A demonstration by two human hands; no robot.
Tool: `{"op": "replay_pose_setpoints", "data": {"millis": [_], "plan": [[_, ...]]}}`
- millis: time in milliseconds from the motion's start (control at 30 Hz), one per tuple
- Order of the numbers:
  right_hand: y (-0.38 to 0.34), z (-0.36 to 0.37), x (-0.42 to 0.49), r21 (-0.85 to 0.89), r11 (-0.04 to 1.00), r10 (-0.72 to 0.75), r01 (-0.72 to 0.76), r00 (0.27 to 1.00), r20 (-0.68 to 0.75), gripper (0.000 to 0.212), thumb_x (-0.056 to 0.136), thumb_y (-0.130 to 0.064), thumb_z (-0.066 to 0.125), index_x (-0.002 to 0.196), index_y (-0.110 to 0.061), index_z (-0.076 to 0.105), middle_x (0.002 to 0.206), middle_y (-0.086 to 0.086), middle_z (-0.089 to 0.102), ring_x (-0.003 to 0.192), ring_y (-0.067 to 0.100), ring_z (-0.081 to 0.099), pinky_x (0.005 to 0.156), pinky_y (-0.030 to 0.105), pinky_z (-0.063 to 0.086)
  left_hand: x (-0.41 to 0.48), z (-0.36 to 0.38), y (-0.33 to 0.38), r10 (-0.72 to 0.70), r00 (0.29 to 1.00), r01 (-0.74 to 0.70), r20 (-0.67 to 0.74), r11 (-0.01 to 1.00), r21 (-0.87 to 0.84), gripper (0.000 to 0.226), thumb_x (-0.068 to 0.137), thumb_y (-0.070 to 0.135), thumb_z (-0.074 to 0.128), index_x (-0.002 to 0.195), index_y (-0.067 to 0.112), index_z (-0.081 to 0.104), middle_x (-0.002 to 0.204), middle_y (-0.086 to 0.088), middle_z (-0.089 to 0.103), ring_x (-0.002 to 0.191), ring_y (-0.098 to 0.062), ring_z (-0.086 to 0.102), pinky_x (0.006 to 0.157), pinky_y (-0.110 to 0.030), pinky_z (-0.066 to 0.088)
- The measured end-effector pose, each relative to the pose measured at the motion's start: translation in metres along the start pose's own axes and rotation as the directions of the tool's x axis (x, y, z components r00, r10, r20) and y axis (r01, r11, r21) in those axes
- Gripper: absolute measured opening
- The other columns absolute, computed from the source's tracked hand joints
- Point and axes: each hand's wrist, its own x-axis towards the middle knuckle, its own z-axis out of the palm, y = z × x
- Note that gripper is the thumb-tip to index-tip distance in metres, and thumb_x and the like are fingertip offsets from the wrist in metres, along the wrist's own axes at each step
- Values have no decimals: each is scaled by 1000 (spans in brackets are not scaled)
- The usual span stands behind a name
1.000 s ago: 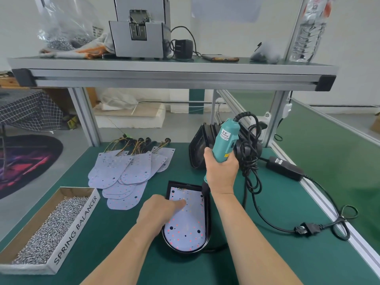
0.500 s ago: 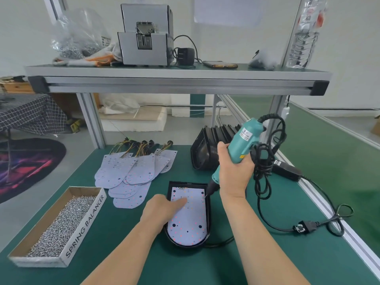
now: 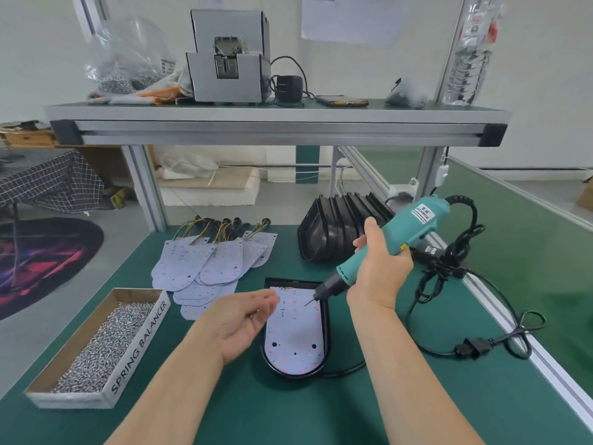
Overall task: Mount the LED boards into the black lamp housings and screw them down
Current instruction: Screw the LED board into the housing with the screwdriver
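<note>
The LED board (image 3: 295, 329) is lying seated in the black lamp housing (image 3: 324, 342) at lower centre on the counter (image 3: 401, 396) — the screwing-down step. The right hand (image 3: 380, 271) is clamping the teal screwdriver (image 3: 385, 245), its tip hanging over the board's upper right. The left hand (image 3: 239, 319) is hovering beside it with fingers loosely curled — whether it is carrying a screw, I cannot tell. Next, likely, a screw is going onto the bit.

Pale wall (image 3: 545, 75), perhaps grey floor (image 3: 282, 210)

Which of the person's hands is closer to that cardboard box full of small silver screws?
The left hand. It hovers open just right of the cardboard box of silver screws, beside the black housing. The right hand is farther right, gripping the teal electric screwdriver.
</note>
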Motion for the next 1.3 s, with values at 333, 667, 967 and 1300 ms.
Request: {"op": "replay_pose_setpoints", "data": {"millis": [333, 667, 967, 1300], "plan": [[-17, 13, -16, 85, 996, -37, 34, 999, 35, 17, 88, -14, 74, 85, -17, 57, 55, -4, 60, 51, 8, 54, 53, 17, 46, -6, 13, -24, -173, 981, 184, 87, 972, -143, 14, 76, 8, 74, 80, -5, 69, 64, -8, 59, 42, -6, 53, 34, -11, 42], [-23, 11, -18, 80, 996, -45, 41, 998, 45, 20, 89, -16, 74, 84, -19, 55, 55, -5, 58, 53, 9, 54, 54, 21, 46, -10, 13, -29, -171, 961, 222, 216, 945, -240, 16, 71, -13, 60, 80, -17, 73, 79, -22, 67, 55, -18, 65, 45, -18, 54], [-21, 7, -21, 75, 996, -50, 46, 998, 48, 19, 88, -14, 74, 83, -21, 57, 55, -5, 57, 50, 8, 52, 50, 18, 45, -11, 15, -32, -143, 972, 188, 186, 951, -248, 25, 69, -13, 60, 93, -16, 68, 80, -24, 68, 57, -21, 67, 45, -18, 54], [-15, 7, -17, 44, 997, -67, 66, 998, 11, 21, 88, -18, 75, 83, -18, 55, 53, -7, 57, 51, 6, 54, 50, 18, 46, -13, 20, -41, 12, 991, 12, 133, 984, -179, 10, 82, -11, 62, 89, -6, 65, 78, -19, 70, 66, -20, 72, 52, -16, 56]]}}
